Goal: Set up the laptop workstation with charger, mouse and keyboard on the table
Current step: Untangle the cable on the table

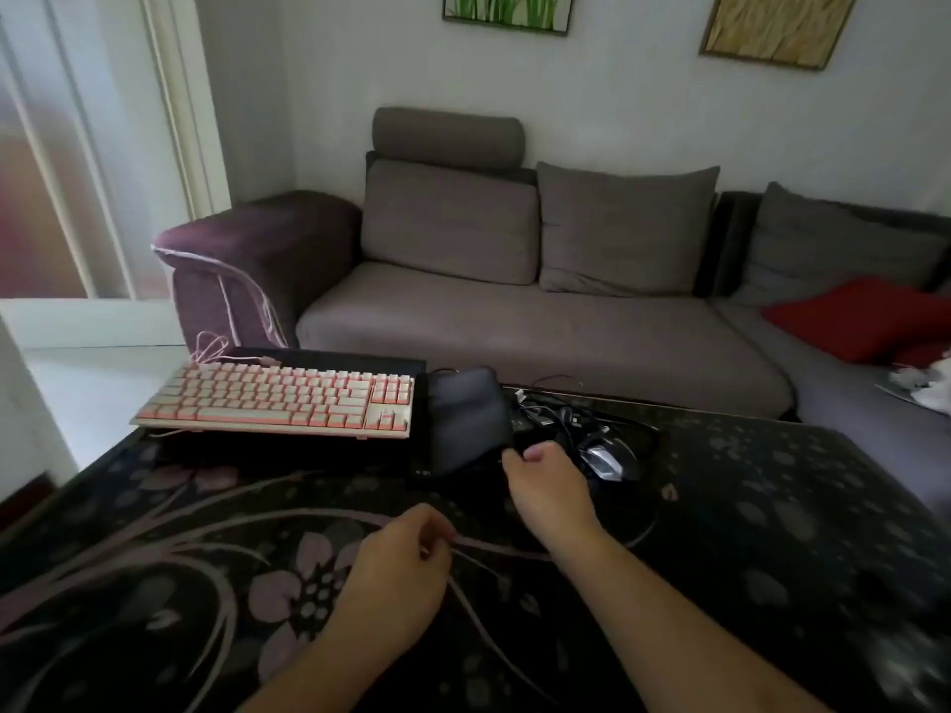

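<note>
Two hands over the table (772, 506), which has a dark glossy top with a pale pink flower-and-vine pattern. I see my left hand (396, 568) low above the near middle, fingers curled in, thumb against forefinger; whether it pinches something thin I can't tell. My right hand (548, 481) reaches further out, fingers curled round the near corner of a dark grey pouch (465, 419), gripping it.

The pouch lies on the right end of a closed black laptop (329, 362) at the far edge of the table. The keyboard (278, 403), white and pink keys, sits on top of the laptop, left of the pouch; its pink cable (211, 347) loops off the back. Just right of the pouch is a tangle of black cables (556, 414), probably the charger, block too dark to make out. The mouse (607, 458), black and silver, sits right beside my right hand, touching the cable pile.

Room: grey sofa (514, 321) directly behind the table, purple armrest on the left with a pink cord (242, 280) draped over it, red cushion (864, 316) on the right section. Two framed plant pictures (507, 10) on the white wall. Doorway with white frame (180, 120) far left, blurred.
</note>
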A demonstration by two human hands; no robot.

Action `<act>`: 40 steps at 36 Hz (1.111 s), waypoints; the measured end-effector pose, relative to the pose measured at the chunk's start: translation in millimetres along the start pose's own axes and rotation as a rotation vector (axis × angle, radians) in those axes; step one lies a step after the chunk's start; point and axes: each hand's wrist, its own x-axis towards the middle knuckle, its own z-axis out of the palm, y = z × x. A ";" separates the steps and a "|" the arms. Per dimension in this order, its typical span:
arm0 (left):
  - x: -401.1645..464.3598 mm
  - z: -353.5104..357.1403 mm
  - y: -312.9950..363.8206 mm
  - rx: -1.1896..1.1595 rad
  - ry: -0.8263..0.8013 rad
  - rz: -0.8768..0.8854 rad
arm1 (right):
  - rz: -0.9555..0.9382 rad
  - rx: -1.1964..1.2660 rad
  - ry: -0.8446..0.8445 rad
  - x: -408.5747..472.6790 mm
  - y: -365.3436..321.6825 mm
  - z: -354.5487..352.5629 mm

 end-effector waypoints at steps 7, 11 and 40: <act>30.1 0.2 -13.8 -0.133 0.028 -0.156 | 0.154 0.208 0.031 82.3 -20.1 36.4; 42.9 0.4 -18.8 -0.488 0.099 -0.290 | 0.058 0.401 -0.033 64.6 -26.2 21.4; -13.3 153.5 137.6 -0.337 -0.425 0.072 | 0.255 0.051 0.232 -101.7 175.9 -296.0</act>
